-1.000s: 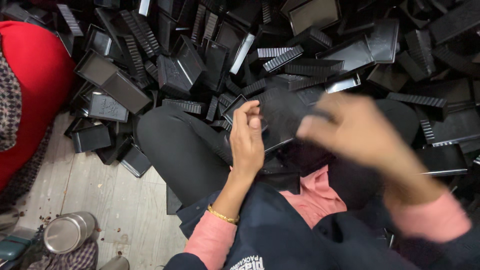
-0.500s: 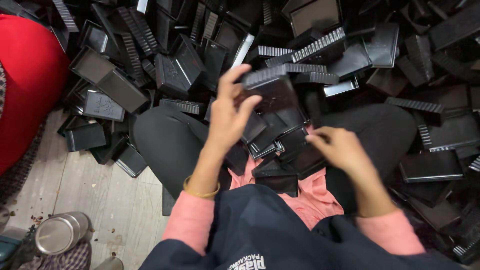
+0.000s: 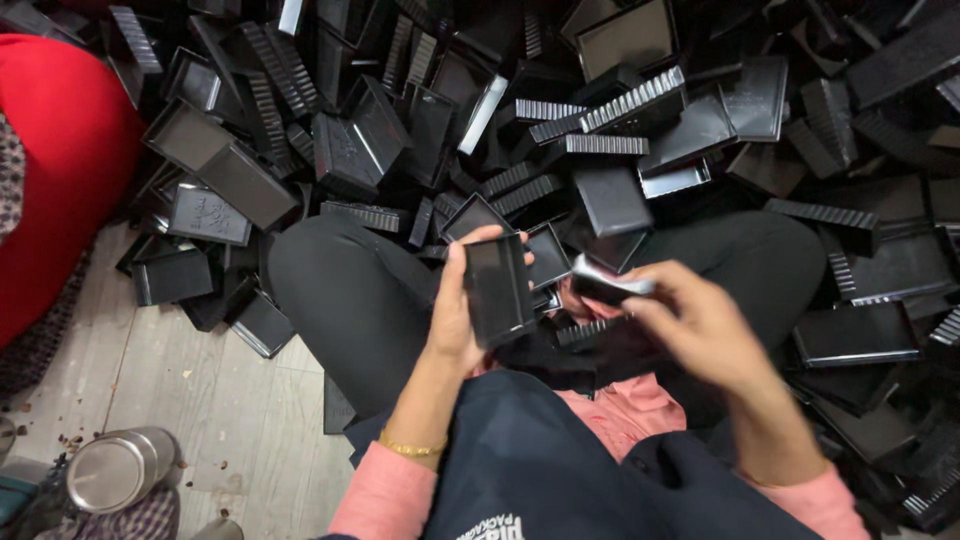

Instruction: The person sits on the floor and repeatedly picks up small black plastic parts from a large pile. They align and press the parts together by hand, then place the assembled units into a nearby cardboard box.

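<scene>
Left hand (image 3: 462, 315): closed around a flat black plastic tray (image 3: 498, 290), held upright above the lap.
Right hand (image 3: 700, 325): fingers pinched on a smaller black piece (image 3: 605, 285), just right of the tray.
Pile of black parts (image 3: 620, 130): beyond the tray.

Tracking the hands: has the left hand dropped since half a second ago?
Yes. The left hand, gripping a black tray, has come down from the black pile toward the lap.

We have just one camera, up on the head. We look straight down at our lap and our two hands, very close. The floor (image 3: 190, 390) fills the bottom left corner, and the pile of black trays (image 3: 640, 110) runs along the top edge.
</scene>
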`<action>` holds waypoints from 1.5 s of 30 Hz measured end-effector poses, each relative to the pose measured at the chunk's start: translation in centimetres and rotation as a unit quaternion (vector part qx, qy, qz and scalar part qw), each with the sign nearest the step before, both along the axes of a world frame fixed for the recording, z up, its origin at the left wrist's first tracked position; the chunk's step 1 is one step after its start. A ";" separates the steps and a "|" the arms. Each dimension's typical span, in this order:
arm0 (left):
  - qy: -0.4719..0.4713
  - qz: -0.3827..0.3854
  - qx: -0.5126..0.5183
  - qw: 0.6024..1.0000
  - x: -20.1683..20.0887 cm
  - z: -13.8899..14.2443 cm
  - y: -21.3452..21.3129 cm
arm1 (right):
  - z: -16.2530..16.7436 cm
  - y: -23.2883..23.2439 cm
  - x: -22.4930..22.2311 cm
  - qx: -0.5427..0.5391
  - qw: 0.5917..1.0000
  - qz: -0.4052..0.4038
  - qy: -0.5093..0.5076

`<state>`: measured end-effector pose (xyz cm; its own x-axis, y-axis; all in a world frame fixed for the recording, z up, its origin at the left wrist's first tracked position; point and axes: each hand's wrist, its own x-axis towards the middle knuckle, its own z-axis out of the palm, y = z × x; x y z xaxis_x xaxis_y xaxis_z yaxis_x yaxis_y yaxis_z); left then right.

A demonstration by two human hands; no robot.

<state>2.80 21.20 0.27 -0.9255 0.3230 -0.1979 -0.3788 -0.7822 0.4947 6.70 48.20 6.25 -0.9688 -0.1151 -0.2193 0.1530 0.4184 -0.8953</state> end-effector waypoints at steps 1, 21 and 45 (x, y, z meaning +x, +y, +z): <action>0.012 -0.020 0.014 1.000 0.3 -0.1 0.3 | 1.0 -0.1 0.1 -0.054 0.999 0.002 0.004; 0.132 0.085 -0.219 0.963 1.9 1.5 7.0 | 1.5 -7.6 3.5 -0.060 0.991 -0.108 0.054; 0.292 0.117 -0.527 0.790 -0.3 2.7 4.1 | 11.3 0.2 -8.4 0.171 0.926 0.097 0.321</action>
<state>2.47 25.34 3.01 -0.9685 0.0705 0.2389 0.2475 0.1659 0.9546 -1.68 48.39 17.51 -0.8807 -0.3302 0.3396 -0.4727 0.6584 -0.5856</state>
